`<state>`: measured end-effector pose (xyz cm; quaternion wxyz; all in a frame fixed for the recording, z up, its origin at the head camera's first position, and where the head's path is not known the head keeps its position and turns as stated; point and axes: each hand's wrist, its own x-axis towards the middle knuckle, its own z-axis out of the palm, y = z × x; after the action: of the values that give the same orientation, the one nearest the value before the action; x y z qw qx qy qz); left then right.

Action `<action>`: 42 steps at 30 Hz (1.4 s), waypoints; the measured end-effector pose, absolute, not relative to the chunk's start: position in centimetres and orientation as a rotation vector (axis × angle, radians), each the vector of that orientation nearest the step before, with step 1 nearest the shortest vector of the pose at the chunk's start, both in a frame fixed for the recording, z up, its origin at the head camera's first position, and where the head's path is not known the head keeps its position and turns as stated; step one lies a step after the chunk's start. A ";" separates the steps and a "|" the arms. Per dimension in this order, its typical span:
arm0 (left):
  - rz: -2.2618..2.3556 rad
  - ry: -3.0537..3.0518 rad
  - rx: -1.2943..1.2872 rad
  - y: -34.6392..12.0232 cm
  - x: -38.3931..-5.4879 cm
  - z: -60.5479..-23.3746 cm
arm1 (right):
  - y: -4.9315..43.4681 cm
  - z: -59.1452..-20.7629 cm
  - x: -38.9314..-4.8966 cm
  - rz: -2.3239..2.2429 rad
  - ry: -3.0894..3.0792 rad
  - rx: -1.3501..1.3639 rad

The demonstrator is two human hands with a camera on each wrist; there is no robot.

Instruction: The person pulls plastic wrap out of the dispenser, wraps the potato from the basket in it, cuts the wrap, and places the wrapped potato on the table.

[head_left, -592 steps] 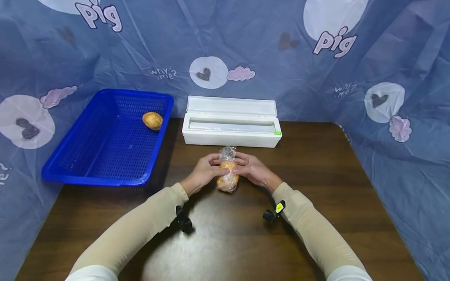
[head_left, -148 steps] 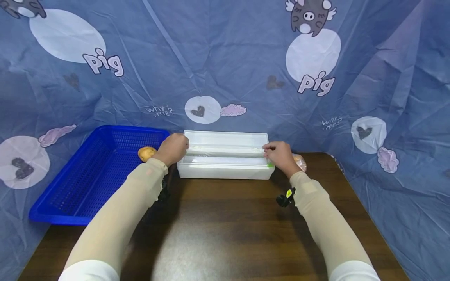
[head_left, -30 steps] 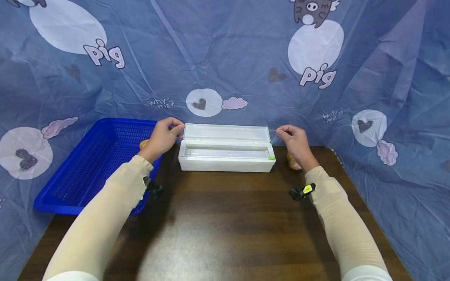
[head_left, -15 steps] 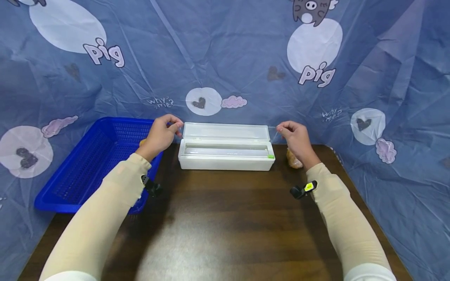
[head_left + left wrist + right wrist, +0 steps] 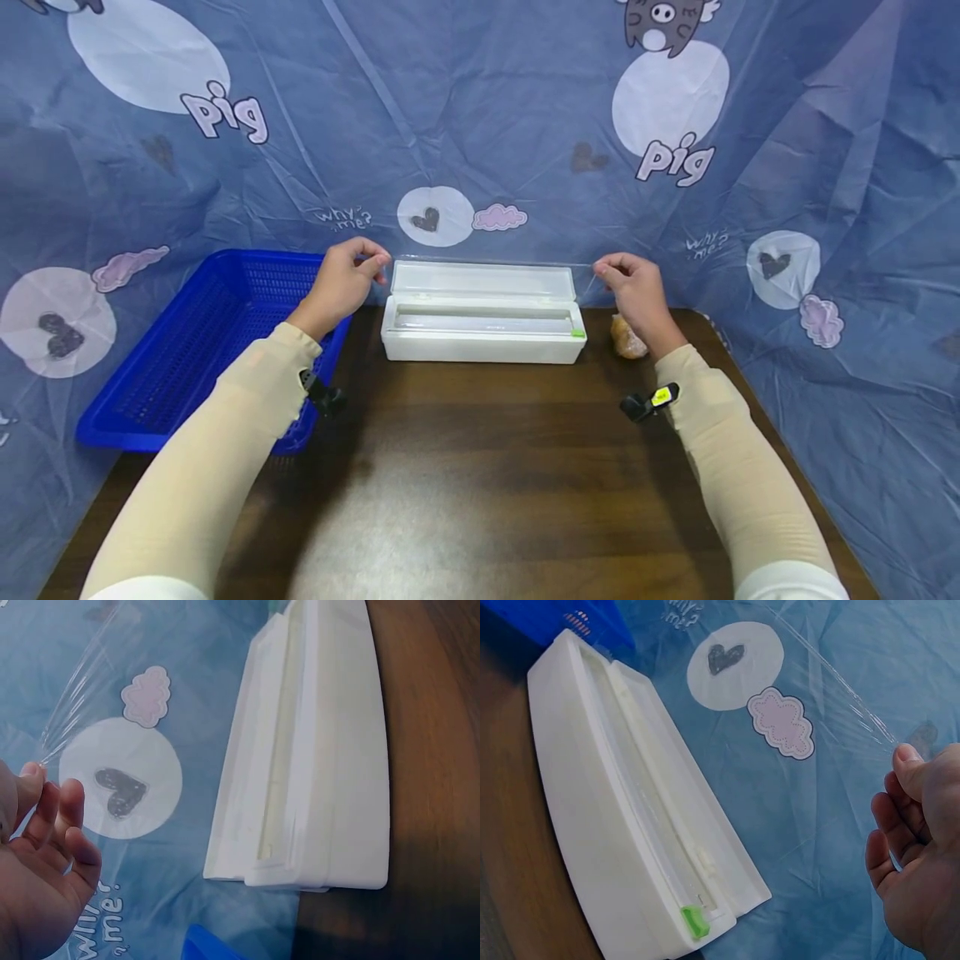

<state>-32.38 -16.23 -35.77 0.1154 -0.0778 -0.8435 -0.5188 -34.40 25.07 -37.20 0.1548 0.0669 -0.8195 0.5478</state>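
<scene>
A thin sheet of clear cling film (image 5: 855,701) stretches between my two hands, above the raised lid of a white cling film box (image 5: 480,348). My left hand (image 5: 343,279) pinches the film's left corner between thumb and forefinger, its other fingers loosely bent. On the other side, my right hand (image 5: 636,292) pinches the right corner in the same way. Creases fan out from both pinches in the wrist views. At the right end of the box's slot sits a green slider (image 5: 577,332). Just below my right hand lies a film-wrapped potato (image 5: 628,337), partly covered by it.
A blue plastic basket (image 5: 112,437) stands at the left, with my left forearm across its right side. The brown wooden table (image 5: 480,467) runs up to a blue printed cloth (image 5: 525,100) hanging behind the box.
Earlier both hands held the wrapped potato, later lying right of the box. The hands then reached into the box and came up with film. Over the last second they rose slightly, drawing it higher.
</scene>
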 end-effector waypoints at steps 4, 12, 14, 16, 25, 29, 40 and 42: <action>-1.517 -2.464 -0.249 -16.4 -32.3 -35.6 | 25.1 -36.8 -34.2 1.574 -2.343 0.203; -1.517 -2.463 -0.256 -16.5 -32.1 -35.1 | 25.1 -36.0 -33.7 1.569 -2.340 0.198; -1.515 -2.466 -0.255 -16.5 -31.9 -34.8 | 25.1 -35.7 -33.6 1.565 -2.342 0.205; -1.506 -2.474 -0.251 -16.5 -31.8 -34.6 | 25.1 -35.5 -33.6 1.563 -2.344 0.216; -1.410 -2.520 -0.262 -16.7 -31.7 -33.6 | 25.0 -34.5 -33.7 1.567 -2.334 0.227; -1.407 -2.525 -0.271 -16.8 -31.7 -33.0 | 25.0 -34.1 -34.0 1.550 -2.317 0.215; -1.399 -2.509 -0.279 -16.9 -32.1 -32.4 | 24.9 -33.6 -34.4 1.486 -2.318 0.237; -1.392 -2.509 -0.279 -16.9 -32.2 -32.4 | 24.9 -33.4 -34.3 1.482 -2.319 0.239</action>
<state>-32.21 -16.89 -32.36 0.1288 -0.0959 -0.8630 -0.4789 -34.32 24.89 -33.42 0.1884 0.0849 -0.8244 0.5269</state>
